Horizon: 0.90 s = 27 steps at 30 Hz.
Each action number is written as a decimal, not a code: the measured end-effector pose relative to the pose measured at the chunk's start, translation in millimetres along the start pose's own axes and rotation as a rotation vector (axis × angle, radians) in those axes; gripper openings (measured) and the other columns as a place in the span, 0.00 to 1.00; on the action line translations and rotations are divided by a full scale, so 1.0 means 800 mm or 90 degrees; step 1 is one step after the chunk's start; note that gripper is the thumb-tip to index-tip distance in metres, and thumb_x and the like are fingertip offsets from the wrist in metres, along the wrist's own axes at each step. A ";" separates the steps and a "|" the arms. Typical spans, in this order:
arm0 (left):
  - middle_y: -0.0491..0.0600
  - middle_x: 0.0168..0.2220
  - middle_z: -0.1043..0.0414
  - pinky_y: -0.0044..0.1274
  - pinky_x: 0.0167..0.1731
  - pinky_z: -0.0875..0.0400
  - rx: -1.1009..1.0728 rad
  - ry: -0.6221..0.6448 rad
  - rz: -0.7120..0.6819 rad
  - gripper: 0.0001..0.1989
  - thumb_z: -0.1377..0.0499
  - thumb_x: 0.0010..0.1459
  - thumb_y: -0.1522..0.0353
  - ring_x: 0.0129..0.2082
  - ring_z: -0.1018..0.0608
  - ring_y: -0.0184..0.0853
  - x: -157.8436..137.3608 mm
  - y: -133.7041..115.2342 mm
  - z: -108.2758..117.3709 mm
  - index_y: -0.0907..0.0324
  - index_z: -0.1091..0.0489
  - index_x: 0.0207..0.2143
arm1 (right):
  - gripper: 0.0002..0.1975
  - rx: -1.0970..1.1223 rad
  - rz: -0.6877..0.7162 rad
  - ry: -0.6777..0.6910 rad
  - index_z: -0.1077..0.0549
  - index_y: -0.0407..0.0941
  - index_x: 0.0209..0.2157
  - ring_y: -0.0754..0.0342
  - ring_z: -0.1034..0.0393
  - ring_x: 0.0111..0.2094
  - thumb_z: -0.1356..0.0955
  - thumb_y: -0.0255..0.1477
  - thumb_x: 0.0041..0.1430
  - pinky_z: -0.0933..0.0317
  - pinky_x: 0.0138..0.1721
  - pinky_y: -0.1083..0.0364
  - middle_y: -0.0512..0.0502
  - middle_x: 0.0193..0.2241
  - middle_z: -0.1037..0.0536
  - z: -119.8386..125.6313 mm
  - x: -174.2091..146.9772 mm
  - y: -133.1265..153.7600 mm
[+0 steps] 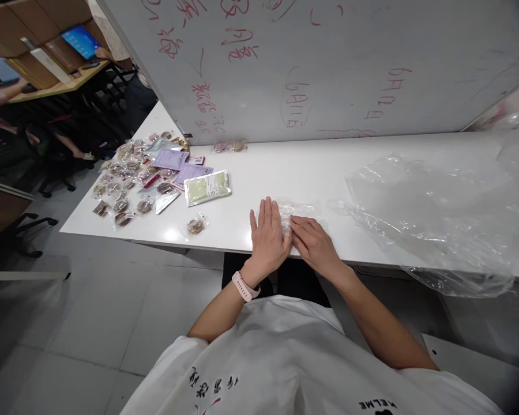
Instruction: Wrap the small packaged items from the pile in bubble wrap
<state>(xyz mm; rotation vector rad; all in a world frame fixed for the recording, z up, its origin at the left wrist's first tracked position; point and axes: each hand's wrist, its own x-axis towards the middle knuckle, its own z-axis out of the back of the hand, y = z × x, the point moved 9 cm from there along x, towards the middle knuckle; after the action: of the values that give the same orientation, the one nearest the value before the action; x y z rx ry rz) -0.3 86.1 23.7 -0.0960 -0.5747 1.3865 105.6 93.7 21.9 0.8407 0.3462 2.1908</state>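
A small piece of clear bubble wrap (303,209) lies on the white table near its front edge. My left hand (268,233) rests flat on its left end, fingers stretched out and side by side. Close against it, my right hand (315,245) has its fingers bent and pressed together at the wrap's near edge. Whether anything is inside the wrap is hidden by the hands. To the left lie a small clear packet with a brown item (196,225) and a green-and-silver pouch (207,188).
Many small clear packets (121,173) are heaped at the table's left end with purple pouches (170,158). A large crumpled plastic sheet (432,213) covers the right side and hangs over the edge. A whiteboard (328,69) stands behind. Other people sit at the upper left.
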 end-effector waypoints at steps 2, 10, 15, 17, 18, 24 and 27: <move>0.67 0.71 0.61 0.49 0.68 0.67 0.014 0.034 -0.026 0.36 0.53 0.68 0.60 0.72 0.58 0.49 -0.001 -0.006 -0.004 0.68 0.62 0.71 | 0.19 0.011 -0.003 -0.005 0.28 0.45 0.56 0.45 0.34 0.56 0.41 0.26 0.68 0.35 0.56 0.42 0.40 0.56 0.26 0.001 0.001 0.002; 0.70 0.71 0.62 0.52 0.66 0.69 0.041 0.101 -0.075 0.45 0.52 0.65 0.48 0.72 0.59 0.52 -0.001 -0.010 -0.006 0.69 0.61 0.70 | 0.12 -0.219 -0.170 -0.227 0.24 0.49 0.48 0.42 0.31 0.48 0.33 0.29 0.64 0.40 0.51 0.40 0.41 0.44 0.22 0.056 -0.092 0.010; 0.71 0.71 0.63 0.52 0.66 0.69 0.055 0.107 -0.080 0.45 0.50 0.65 0.49 0.72 0.61 0.53 0.000 -0.011 -0.011 0.71 0.60 0.70 | 0.13 -0.294 -0.242 -0.175 0.26 0.48 0.50 0.40 0.33 0.50 0.35 0.32 0.66 0.47 0.55 0.34 0.39 0.46 0.23 0.058 -0.111 0.006; 0.72 0.71 0.62 0.52 0.66 0.68 0.064 0.106 -0.081 0.45 0.49 0.65 0.49 0.72 0.60 0.54 0.000 -0.011 -0.011 0.72 0.60 0.70 | 0.14 -0.247 -0.250 -0.154 0.26 0.48 0.50 0.40 0.33 0.52 0.37 0.34 0.68 0.49 0.57 0.33 0.38 0.49 0.24 0.053 -0.099 0.000; 0.72 0.70 0.62 0.52 0.66 0.67 0.066 0.106 -0.081 0.45 0.49 0.65 0.50 0.72 0.59 0.54 0.000 -0.011 -0.011 0.73 0.60 0.70 | 0.15 -0.215 -0.255 -0.147 0.27 0.47 0.51 0.39 0.34 0.53 0.38 0.35 0.68 0.48 0.57 0.32 0.37 0.51 0.25 0.051 -0.093 -0.004; 0.71 0.70 0.60 0.53 0.66 0.63 0.057 0.097 -0.064 0.43 0.48 0.65 0.52 0.72 0.57 0.55 -0.001 -0.010 -0.010 0.70 0.59 0.70 | 0.23 0.136 -0.325 -0.144 0.37 0.49 0.63 0.42 0.38 0.62 0.40 0.39 0.70 0.38 0.57 0.37 0.37 0.64 0.36 0.035 -0.081 -0.020; 0.72 0.70 0.61 0.51 0.66 0.57 0.019 0.095 -0.060 0.43 0.47 0.65 0.52 0.72 0.57 0.55 -0.001 -0.007 -0.012 0.71 0.58 0.69 | 0.25 0.366 -0.335 -0.163 0.46 0.52 0.68 0.48 0.34 0.61 0.42 0.38 0.72 0.33 0.56 0.43 0.39 0.64 0.36 0.017 -0.072 -0.009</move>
<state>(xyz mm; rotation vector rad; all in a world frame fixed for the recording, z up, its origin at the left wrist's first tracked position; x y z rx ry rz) 8.9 86.6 17.3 -0.1465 -0.4287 1.2836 147.3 56.5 2.1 1.1618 0.9741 1.4839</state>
